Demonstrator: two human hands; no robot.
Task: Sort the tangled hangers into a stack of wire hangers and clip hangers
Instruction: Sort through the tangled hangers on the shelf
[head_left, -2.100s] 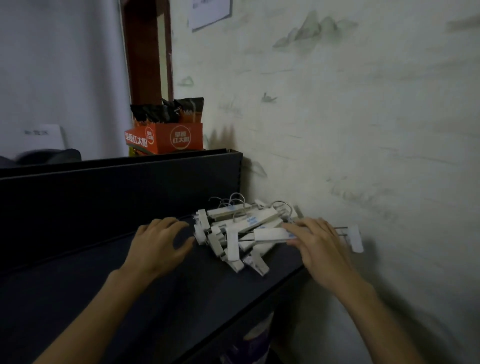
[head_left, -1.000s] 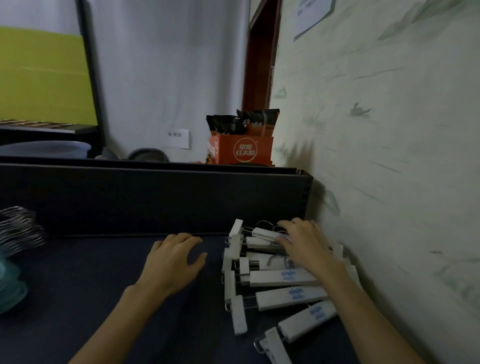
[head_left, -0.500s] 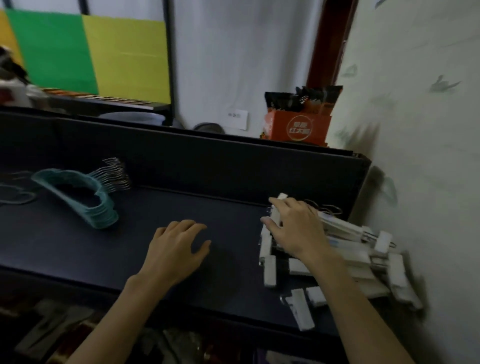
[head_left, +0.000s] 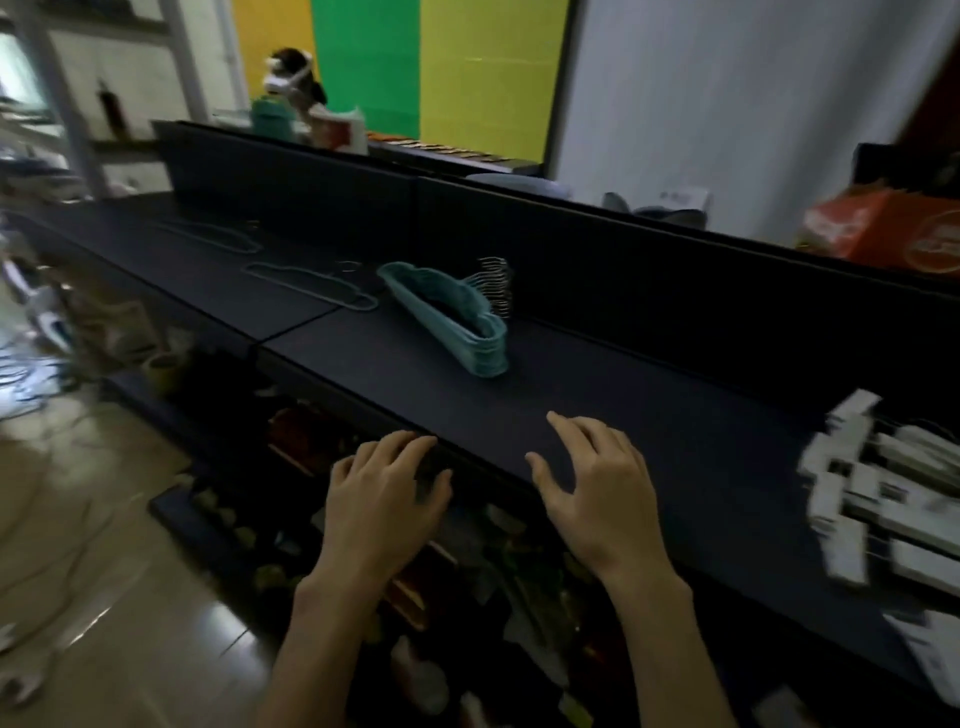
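A neat stack of teal wire hangers (head_left: 457, 317) lies on the dark table (head_left: 597, 395), its metal hooks pointing toward the back panel. Two single teal wire hangers (head_left: 311, 286) lie flat further left. The white clip hangers (head_left: 883, 493) are piled at the table's right end, blurred. My left hand (head_left: 387, 499) hovers at the table's front edge with fingers spread, holding nothing. My right hand (head_left: 597, 488) is over the tabletop, fingers relaxed and empty, well left of the clip pile.
A dark back panel (head_left: 675, 270) runs behind the table. An orange box (head_left: 883, 228) sits behind it at right. Cluttered items (head_left: 467, 597) fill the shelf under the table. A person (head_left: 291, 88) is far back by green and yellow panels.
The view has swung left. My right hand has come off the clip hanger pile and moved left, empty. My left hand has shifted to the table's front edge.
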